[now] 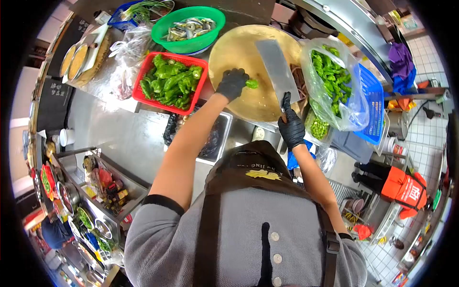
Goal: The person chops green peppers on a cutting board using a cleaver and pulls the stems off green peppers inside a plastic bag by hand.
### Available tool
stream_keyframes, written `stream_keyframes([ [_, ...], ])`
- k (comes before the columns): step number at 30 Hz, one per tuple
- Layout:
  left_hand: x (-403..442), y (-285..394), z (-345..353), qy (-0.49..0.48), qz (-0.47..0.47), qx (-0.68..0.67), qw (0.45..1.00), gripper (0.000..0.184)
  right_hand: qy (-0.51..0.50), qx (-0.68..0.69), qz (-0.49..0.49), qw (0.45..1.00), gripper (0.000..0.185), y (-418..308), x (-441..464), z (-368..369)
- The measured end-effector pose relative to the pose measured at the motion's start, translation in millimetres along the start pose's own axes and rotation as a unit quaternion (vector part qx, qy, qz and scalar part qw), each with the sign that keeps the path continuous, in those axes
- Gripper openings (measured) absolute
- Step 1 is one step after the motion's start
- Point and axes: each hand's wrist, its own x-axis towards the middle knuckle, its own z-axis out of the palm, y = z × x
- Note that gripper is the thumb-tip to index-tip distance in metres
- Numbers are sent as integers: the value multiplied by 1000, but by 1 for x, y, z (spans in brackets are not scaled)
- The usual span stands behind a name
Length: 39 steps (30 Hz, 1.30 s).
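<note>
My left hand (232, 84), in a black glove, rests over the left part of a round wooden chopping board (239, 40). Its fingers are closed on a green pepper (251, 83), whose end sticks out to the right. In my right hand (290, 125), also gloved in black, is the handle of a cleaver (277, 64). The wide blade lies over the board's right side, pointing away from me. Left of the board, a red basket (138, 91) holds whole green peppers (169, 81). To the right, a clear plastic bag (351, 115) contains more green peppers (330, 71).
A green basin (221, 19) of small fish stands behind the red basket. Chopped green pieces (319, 128) fill a container beside my right hand. A blue crate (373, 103) is at the right. A black-lined tray (222, 138) sits below my left forearm. A person in an orange top (406, 189) is farther right.
</note>
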Motion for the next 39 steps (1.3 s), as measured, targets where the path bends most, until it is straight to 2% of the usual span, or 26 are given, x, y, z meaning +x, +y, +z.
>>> stream_keyframes([
  [2,-24,-49,32,172,91,-20,981,28,-10,2,-42,999,90,10,14,18],
  [3,-36,-53,1,57,-39,-11,998,25,3,23,-76,997,91,21,24,30],
  [4,-61,-80,13,247,-34,-38,968,27,-30,14,-67,997,87,25,37,39],
  [5,-75,-108,4,315,-52,-33,947,28,-41,-18,-85,995,84,25,48,45],
  [6,-92,-162,9,255,-143,-19,956,28,-19,-44,-107,993,77,19,55,46],
  [7,-115,-209,10,316,-56,155,934,27,-41,-29,-115,992,70,25,67,60],
  [8,-115,-200,-22,265,-152,63,950,37,-12,-30,-124,992,64,20,73,63],
  [10,-116,-186,-69,208,-290,107,928,56,28,-50,-150,987,58,16,73,36],
  [11,-104,-173,-72,281,-255,230,896,55,38,-67,-164,983,57,4,63,8],
  [12,-85,-162,-72,300,-177,201,916,55,34,1,-145,989,52,2,51,-32],
  [13,-69,-147,-70,315,-103,172,928,55,94,36,-208,973,46,30,46,-49],
  [14,-45,-125,-52,307,-92,-72,945,54,97,147,-53,983,36,60,47,-66],
  [15,-15,-89,-30,278,-81,-311,905,53,214,109,-93,966,37,82,40,-100],
  [16,11,-16,-33,262,4,-350,900,49,215,69,-57,972,39,116,44,-122],
  [18,65,104,-44,177,145,-282,932,41,129,7,-10,992,42,163,59,-148],
  [19,89,147,-43,130,231,-261,928,42,112,-24,-60,992,41,196,68,-141],
  [21,127,215,-28,62,352,-202,912,44,-178,-194,-33,964,43,242,78,-137],
  [22,138,231,-16,51,377,-114,918,52,-261,-212,13,942,42,246,76,-142],
  [24,142,237,-5,-172,387,29,905,38,-418,-246,100,869,40,251,72,-151],
  [25,143,239,0,-281,385,100,873,31,-340,-235,68,908,34,256,68,-149],
  [26,138,227,10,-208,411,29,887,14,-259,-220,37,940,29,260,63,-146],
  [27,135,222,12,-207,403,16,891,14,-175,-203,6,963,25,262,58,-143],
  [28,132,220,14,-205,394,2,896,14,-18,-170,-11,985,11,246,59,-140],
  [34,134,224,11,-258,370,-32,892,23,-171,-341,25,924,19,220,82,-101],
  [36,134,223,1,-255,346,-66,901,26,-38,-106,42,993,25,251,87,-113],
  [39,149,219,2,-268,350,-121,889,26,133,131,20,982,37,291,111,-122],
])
